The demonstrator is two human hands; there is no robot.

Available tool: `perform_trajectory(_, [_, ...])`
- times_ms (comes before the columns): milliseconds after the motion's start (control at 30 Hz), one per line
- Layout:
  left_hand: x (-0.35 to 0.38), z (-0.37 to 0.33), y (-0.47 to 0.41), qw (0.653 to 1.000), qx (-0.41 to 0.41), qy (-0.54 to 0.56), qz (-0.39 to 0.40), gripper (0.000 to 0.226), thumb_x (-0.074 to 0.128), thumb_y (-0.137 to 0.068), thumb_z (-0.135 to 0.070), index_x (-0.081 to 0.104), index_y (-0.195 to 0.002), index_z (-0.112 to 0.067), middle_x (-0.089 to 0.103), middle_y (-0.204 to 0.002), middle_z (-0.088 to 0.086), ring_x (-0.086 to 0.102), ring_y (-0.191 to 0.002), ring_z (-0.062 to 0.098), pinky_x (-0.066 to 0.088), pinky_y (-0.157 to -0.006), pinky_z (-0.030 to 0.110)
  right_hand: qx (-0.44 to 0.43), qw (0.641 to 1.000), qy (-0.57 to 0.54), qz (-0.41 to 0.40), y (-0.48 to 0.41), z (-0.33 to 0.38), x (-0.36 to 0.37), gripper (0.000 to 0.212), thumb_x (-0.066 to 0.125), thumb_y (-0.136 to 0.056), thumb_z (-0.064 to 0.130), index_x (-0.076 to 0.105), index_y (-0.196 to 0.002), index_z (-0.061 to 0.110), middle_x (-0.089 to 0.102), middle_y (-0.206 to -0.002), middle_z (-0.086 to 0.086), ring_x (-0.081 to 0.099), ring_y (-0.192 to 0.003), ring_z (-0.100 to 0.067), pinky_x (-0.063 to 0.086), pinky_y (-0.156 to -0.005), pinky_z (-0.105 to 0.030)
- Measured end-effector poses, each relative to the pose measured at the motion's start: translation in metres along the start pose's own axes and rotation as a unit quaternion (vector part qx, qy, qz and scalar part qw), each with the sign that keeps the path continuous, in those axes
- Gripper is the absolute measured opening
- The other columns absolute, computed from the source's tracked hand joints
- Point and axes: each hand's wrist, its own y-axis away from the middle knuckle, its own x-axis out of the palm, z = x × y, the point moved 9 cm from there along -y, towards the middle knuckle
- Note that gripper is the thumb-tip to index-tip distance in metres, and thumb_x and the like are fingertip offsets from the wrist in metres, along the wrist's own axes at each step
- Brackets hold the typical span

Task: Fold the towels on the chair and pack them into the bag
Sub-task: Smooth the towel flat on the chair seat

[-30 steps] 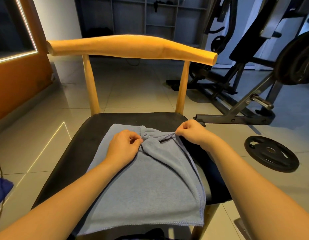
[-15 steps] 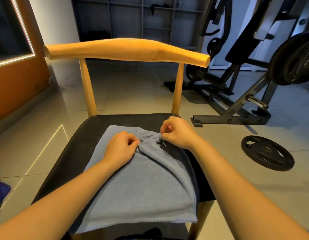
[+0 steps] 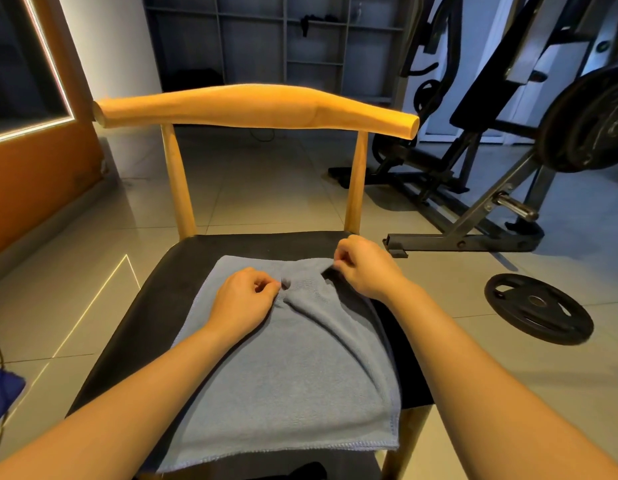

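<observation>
The towel [image 3: 283,382] is a plain grey-blue with a stitched hem of a slightly brighter blue along its near edge. The chair [image 3: 255,109] has a warm orange-tan wooden backrest and legs and a black seat. The floor tiles [image 3: 266,188] are pale grey-beige. At right, the weight plate [image 3: 538,308] is black; the left wall panel [image 3: 34,181] is orange.

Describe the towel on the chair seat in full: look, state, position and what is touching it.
The towel is grey-blue terry cloth with a stitched hem along its near and right edges. It lies spread over the black seat of the chair, its near edge hanging past the seat front. The far edge is bunched into ridges running back toward the near right corner. The left hand pinches the far edge near the middle; the right hand pinches the far right corner. No fold is finished yet.
</observation>
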Motion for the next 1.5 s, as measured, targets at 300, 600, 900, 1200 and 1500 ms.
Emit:
perform_trajectory(300, [-0.006,-0.019,-0.018,0.983,0.072,-0.168,0.023,0.017,0.058,-0.099,-0.024,0.075,-0.1,-0.027,0.065,-0.102,-0.005,0.061,-0.092,0.013,0.054,-0.084,0.034,0.222,0.967,-0.123,-0.029,0.005,-0.07,-0.008,0.019,0.056,-0.087,0.006,0.073,-0.081,0.013,0.071,-0.084,-0.008,0.066,-0.085,-0.027,0.06,-0.079,-0.044])
perform_trajectory(600, [0.022,0.035,-0.041,0.903,0.044,-0.36,0.229,0.073,0.012,-0.1,-0.069,0.007,-0.163,-0.033,0.007,-0.171,0.002,0.006,-0.158,0.023,0.005,-0.128,0.046,0.147,0.989,0.015,0.008,-0.011,-0.047,0.015,0.011,0.07,-0.091,0.02,0.069,-0.09,0.03,0.069,-0.096,0.001,0.064,-0.086,-0.023,0.058,-0.073,-0.036])
perform_trajectory(900, [0.024,0.035,-0.036,0.9,0.043,-0.373,0.221,0.094,-0.006,-0.082,-0.081,-0.001,-0.163,-0.033,-0.001,-0.171,0.003,-0.002,-0.158,0.023,0.0,-0.128,0.047,0.132,0.991,0.001,-0.011,-0.023,-0.05,0.014,0.01,0.073,-0.093,0.031,0.067,-0.09,0.024,0.065,-0.091,0.004,0.062,-0.084,-0.019,0.047,-0.066,-0.029])
perform_trajectory(1200, [0.026,0.04,-0.04,0.902,0.05,-0.377,0.205,0.087,0.0,-0.089,-0.078,0.001,-0.163,-0.033,0.002,-0.172,0.003,0.001,-0.158,0.022,0.001,-0.128,0.046,0.125,0.99,-0.07,0.001,-0.021,-0.072,0.003,0.005,0.072,-0.094,0.014,0.067,-0.091,0.013,0.067,-0.088,-0.003,0.062,-0.084,-0.021,0.048,-0.069,-0.03])
perform_trajectory(1500, [0.026,0.041,-0.042,0.904,0.056,-0.374,0.199,0.109,-0.017,-0.07,-0.088,0.002,-0.163,-0.034,0.004,-0.171,0.002,0.003,-0.158,0.023,0.002,-0.128,0.047,0.202,0.956,-0.205,-0.055,-0.018,-0.097,-0.009,0.013,0.067,-0.095,0.009,0.067,-0.083,0.013,0.067,-0.083,-0.005,0.061,-0.077,-0.017,0.047,-0.063,-0.026])
